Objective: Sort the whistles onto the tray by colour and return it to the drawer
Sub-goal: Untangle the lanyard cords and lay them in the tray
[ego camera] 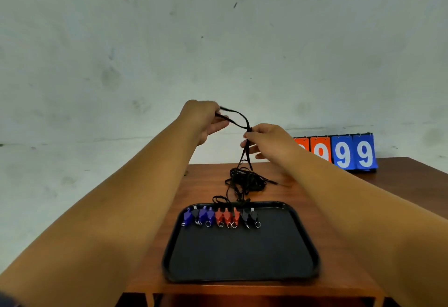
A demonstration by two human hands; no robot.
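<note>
Black tray [240,258] flat on the wooden bench [339,212], one long side toward the viewer. Lined up side by side along the tray's far edge, key rings pointing to its near edge: blue whistles [203,216] at the tray's left end, one dark whistle set among them; red whistles [227,218] at the middle; black whistles [245,218] just right of the red.

Black cords [244,180] leading off the whistles and over the tray's far rim, heaped in a tangle on the bench just behind the tray, then rising in a few strands to the hands. Both hands raised above and behind the tray. Left hand [206,120] the higher, fingers curled round a loop of cord. Right hand [269,141] lower and nearer the tray's right side, thumb and forefinger pinching the strands where the loop closes, other fingers loosely spread beneath.

Behind the tray and well to its right, at the back of the bench against the pale wall [218,39]: flip scoreboard [339,152], orange cards beside blue cards, white 9s showing, leftmost orange card partly hidden by the right hand.
</note>
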